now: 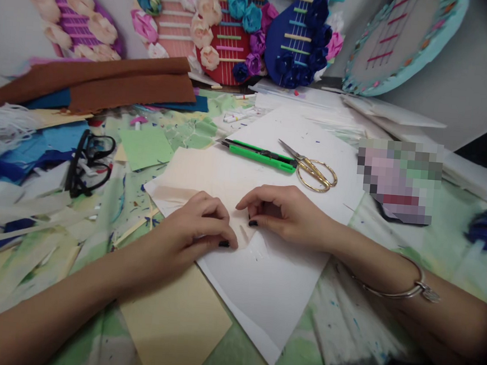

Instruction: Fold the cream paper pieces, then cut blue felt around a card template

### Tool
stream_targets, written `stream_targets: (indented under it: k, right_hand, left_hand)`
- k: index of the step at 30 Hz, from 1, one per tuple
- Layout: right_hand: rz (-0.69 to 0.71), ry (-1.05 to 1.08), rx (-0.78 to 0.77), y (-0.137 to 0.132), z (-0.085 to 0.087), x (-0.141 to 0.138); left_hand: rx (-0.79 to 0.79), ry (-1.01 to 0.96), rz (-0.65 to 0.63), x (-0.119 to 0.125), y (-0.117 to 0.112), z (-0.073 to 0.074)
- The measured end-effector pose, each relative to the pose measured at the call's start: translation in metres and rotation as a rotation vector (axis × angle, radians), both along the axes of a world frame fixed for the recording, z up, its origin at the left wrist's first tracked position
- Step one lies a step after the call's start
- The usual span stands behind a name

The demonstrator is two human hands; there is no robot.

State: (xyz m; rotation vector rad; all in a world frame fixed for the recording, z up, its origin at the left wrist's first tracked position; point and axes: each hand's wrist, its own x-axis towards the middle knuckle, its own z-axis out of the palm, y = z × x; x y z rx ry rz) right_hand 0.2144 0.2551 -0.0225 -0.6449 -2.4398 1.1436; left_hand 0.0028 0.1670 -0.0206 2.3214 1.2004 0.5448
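A thin cream sheet of crepe paper lies over white paper, its near corner between my two hands. My left hand rests on the sheet, thumb and forefinger closed at its near edge. From the right, my right hand curls over the same corner, thumb and fingertips drawn together at the paper; the exact contact is partly hidden. Beyond the hands are a green utility knife and gold-handled scissors, their tips near the knife. A yellowish sheet sticks out below my left wrist.
Black glasses and a green paper square lie at left, near paper scraps and white string. Brown crepe paper is behind. Flower-covered paper guitars stand against the wall. A blurred-out item sits at right.
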Motion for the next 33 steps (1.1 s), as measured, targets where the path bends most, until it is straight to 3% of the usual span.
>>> stream_targets:
  k: [5,11,14,33]
  right_hand:
    - [0.008,0.007,0.011,0.0,0.0,0.0]
    - [0.014,-0.01,0.053,-0.002,0.001,0.0]
    - [0.016,-0.021,0.085,-0.002,0.002,-0.001]
    - [0.015,-0.041,0.14,-0.004,0.005,-0.001]
  left_hand:
    - [-0.001,-0.056,0.037,0.005,0.002,-0.001]
    - [-0.12,-0.097,0.268,0.015,0.004,0.004]
    - [-0.122,-0.12,0.313,0.02,0.005,0.005]
    - [-0.078,-0.138,0.379,0.023,0.004,0.006]
